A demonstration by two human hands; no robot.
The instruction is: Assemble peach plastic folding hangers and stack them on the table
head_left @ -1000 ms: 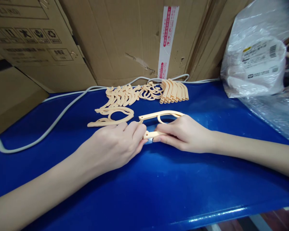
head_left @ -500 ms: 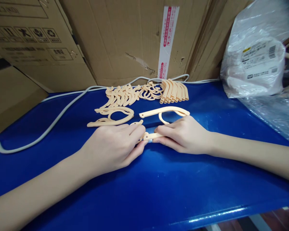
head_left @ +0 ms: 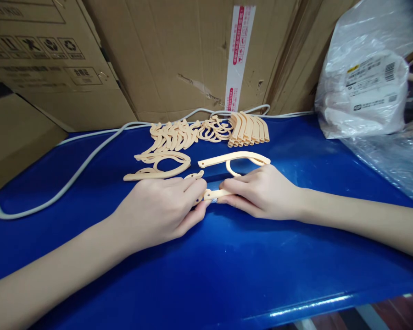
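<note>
My left hand [head_left: 165, 206] is closed in a pinch on a beige plastic folding-hanger piece [head_left: 197, 174], mostly hidden by the fingers. My right hand [head_left: 261, 192] pinches a beige hanger arm [head_left: 211, 194], whose holed end reaches across to the left fingertips. Whether the two pieces are joined cannot be seen. Beyond the left hand lies a folded hanger [head_left: 158, 176] with curved parts. Another hanger [head_left: 227, 159] with a long arm and a curved part lies just behind the right hand.
At the back of the blue table [head_left: 227, 275] are a heap of curved pieces [head_left: 174, 136], hook pieces [head_left: 213, 133] and stacked hanger arms [head_left: 249, 130]. A white cable [head_left: 86, 165] runs along the left and back. Cardboard boxes [head_left: 179, 55] stand behind; a plastic-wrapped bundle [head_left: 361, 101] sits right.
</note>
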